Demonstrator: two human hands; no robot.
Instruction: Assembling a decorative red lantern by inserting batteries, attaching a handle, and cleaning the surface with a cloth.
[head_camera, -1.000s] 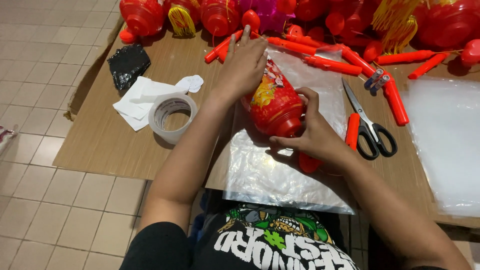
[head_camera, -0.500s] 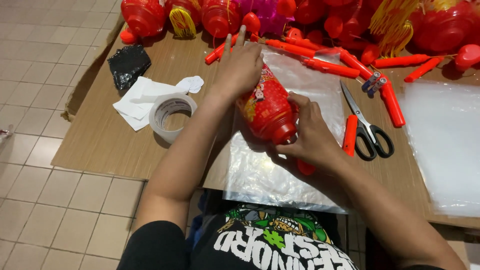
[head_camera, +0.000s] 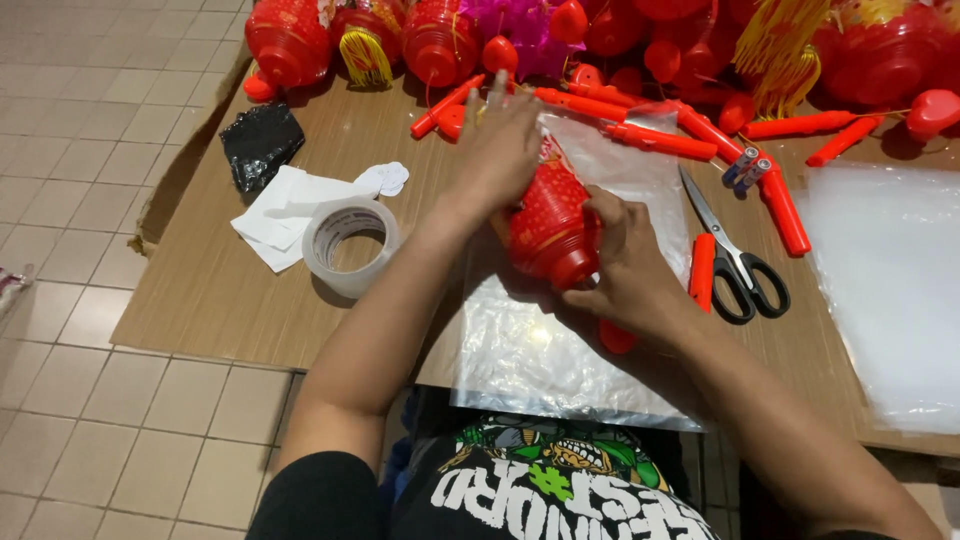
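Red lantern (head_camera: 548, 232) half-hidden under hands

Tape roll (head_camera: 350, 245) on white paper scraps (head_camera: 285, 215), black-handled scissors (head_camera: 735, 265) right (blades open), black wrapper (head_camera: 260, 145).

A red lantern (head_camera: 548, 232) with a fine pale dotted pattern and a yellow patch near its top lies on a clear, glossy plastic sheet (head_camera: 540, 350) over a brown board (head_camera: 210, 290). Scissors (head_camera: 735, 262) show silver blades and black handles. A tape roll (head_camera: 350, 245) is translucent white, beside white paper scraps (head_camera: 285, 205) and a crumpled black bag (head_camera: 260, 142). Orange-red sticks (head_camera: 640, 140) line the board's far side, before more red lanterns (head_camera: 290, 40) with yellow tassels (head_camera: 366, 60) and a magenta piece (head_camera: 520, 25). Floor tiles (head_camera: 90, 400) are beige.
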